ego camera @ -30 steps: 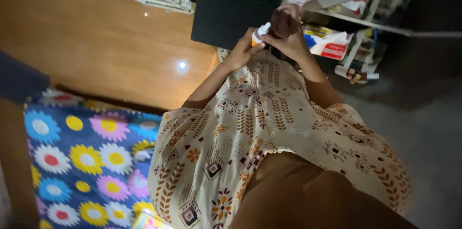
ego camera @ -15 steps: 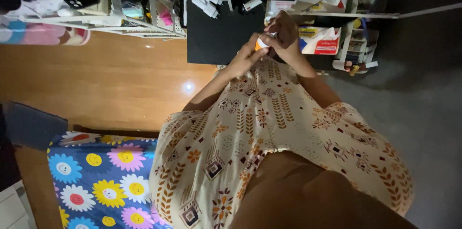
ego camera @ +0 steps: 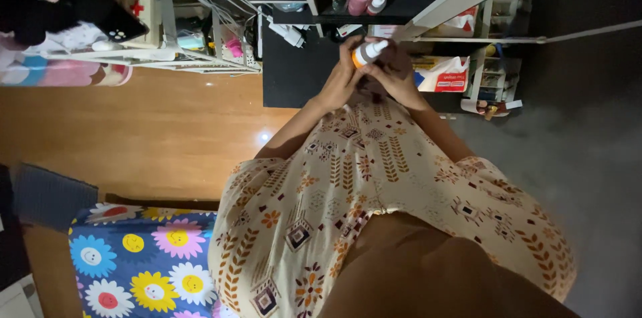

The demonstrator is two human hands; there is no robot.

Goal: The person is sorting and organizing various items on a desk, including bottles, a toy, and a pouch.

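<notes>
I see a dim room: wooden floor (ego camera: 134, 137) to one side, grey floor (ego camera: 575, 157) to the other, cluttered black shelves (ego camera: 301, 64) ahead. My left hand (ego camera: 338, 84) curls closed around a small orange-and-white bottle (ego camera: 368, 52); right hand (ego camera: 394, 77) cups against it, grip unclear.

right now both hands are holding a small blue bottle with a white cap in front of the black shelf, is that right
Not quite: the bottle is orange, not blue. The head view shows the left hand and right hand both on the small white-capped bottle in front of the black shelf.
</notes>
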